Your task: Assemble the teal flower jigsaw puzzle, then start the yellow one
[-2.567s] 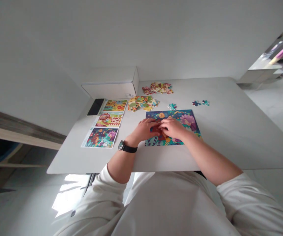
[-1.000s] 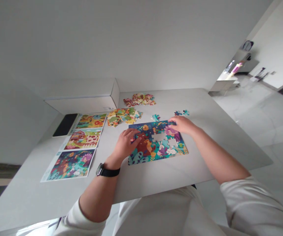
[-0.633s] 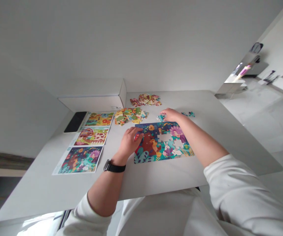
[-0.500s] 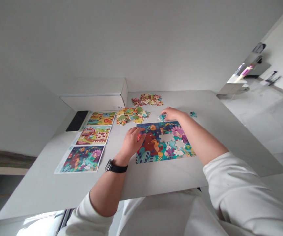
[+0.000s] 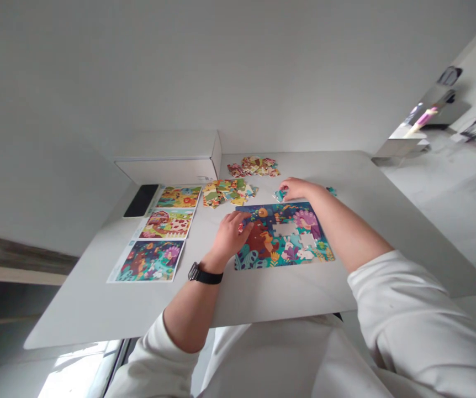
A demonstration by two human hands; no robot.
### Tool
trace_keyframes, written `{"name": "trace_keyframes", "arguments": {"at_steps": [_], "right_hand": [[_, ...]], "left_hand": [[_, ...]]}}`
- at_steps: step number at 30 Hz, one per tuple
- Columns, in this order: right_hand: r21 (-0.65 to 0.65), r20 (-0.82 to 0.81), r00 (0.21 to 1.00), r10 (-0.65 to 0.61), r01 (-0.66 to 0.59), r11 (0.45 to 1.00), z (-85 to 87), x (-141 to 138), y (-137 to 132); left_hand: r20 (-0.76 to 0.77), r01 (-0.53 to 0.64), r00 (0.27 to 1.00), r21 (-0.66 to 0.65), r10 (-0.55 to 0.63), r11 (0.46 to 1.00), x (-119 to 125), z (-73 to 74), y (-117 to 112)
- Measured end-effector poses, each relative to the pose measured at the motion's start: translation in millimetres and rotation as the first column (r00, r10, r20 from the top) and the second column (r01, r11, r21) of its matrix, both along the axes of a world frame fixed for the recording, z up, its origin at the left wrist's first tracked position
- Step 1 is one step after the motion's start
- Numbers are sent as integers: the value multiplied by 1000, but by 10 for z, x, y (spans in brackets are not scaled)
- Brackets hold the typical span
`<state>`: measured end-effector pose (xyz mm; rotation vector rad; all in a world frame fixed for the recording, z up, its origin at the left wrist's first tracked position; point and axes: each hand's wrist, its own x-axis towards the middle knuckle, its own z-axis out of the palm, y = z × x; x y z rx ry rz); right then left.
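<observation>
Head: box (image 5: 172, 169) closed, puzzle (image 5: 284, 242) gapped.

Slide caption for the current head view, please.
Left hand rests on the left edge of a gapped jigsaw puzzle; right hand is at a loose teal piece beyond it.

Looks like somebody's home, honestly: pale table (image 5: 395, 215) up against a plain grey wall (image 5: 263, 72), cartoon jigsaw (image 5: 258, 240) and black phone (image 5: 141, 200) lying on it, shiny marble-look floor (image 5: 470, 182), plus a small counter (image 5: 398, 147) holding blurry clutter (image 5: 424, 119) beyond.
</observation>
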<state>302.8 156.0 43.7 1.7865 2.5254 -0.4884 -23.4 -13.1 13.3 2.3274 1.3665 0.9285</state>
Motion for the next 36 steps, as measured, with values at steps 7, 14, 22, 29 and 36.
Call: {"name": "trace_keyframes", "arguments": {"at_steps": [7,14,22,29,36], "right_hand": [[-27,-424,878,-222,233,972,-103,101,-43],[-162,-870,422,-253,240,957,-21,191,-629],[-168,-949,244,-199,141,976,93,-68,-1408],[-197,-950,218,-222,131,972,-150,-317,-1618],[-217,-933,267,-242,118,969,-274,-342,-1664]], "left_hand": [[42,3,999,-12,-3,1000,-8,-72,49],[242,45,970,-67,-28,997,54,-42,37],[581,222,814,-295,-10,929,417,284,233],[622,321,780,-488,66,811,727,197,167],[612,348,789,-513,50,784,656,-52,87]]}}
